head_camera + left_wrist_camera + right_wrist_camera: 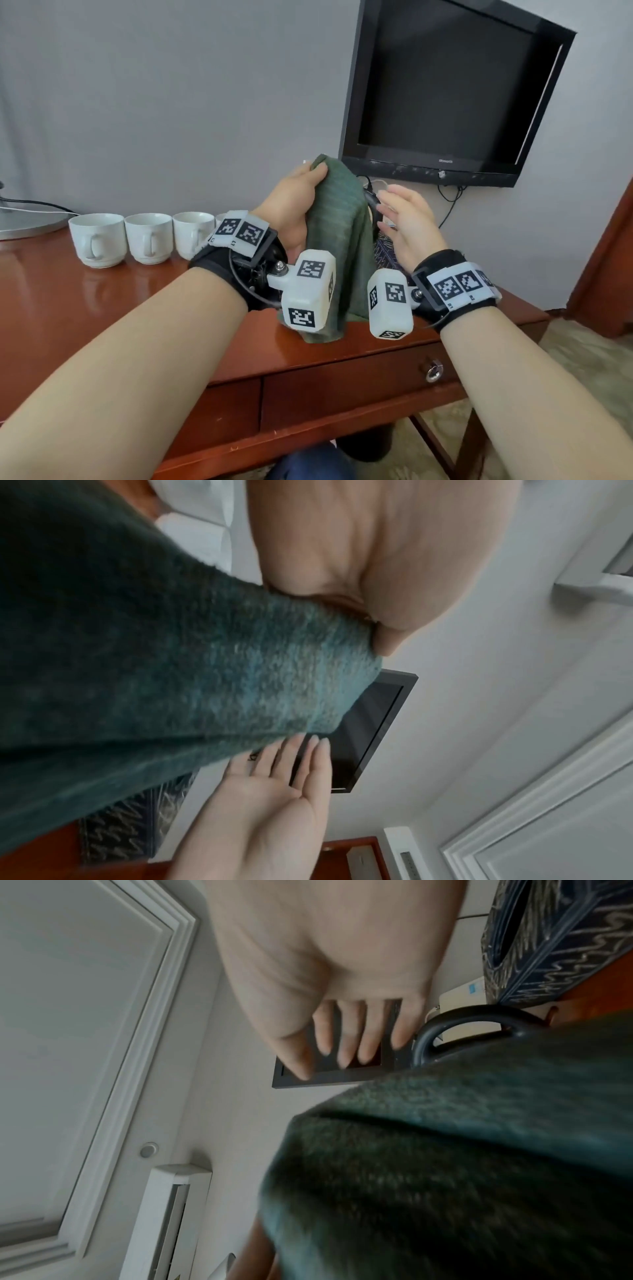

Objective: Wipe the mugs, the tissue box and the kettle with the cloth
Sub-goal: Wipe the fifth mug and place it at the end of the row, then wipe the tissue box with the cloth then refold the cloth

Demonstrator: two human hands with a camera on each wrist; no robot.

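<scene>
I see a glossy red-brown wooden bench (144, 308) with a drawer (359, 387) and metal knob, set against a grey wall below a dark mounted screen (455, 89); patterned carpet covers the floor at right. My left hand (294, 209) pinches the top of the green cloth (339, 240), thumb curled over its fold, the cloth draping over the kettle, whose black handle (472, 1026) shows in the right wrist view; my right hand (407, 222) hovers just beside it, fingers straight, holding nothing. White mugs (147, 238) line up at left; the patterned tissue box (555, 945) sits behind the cloth.
</scene>
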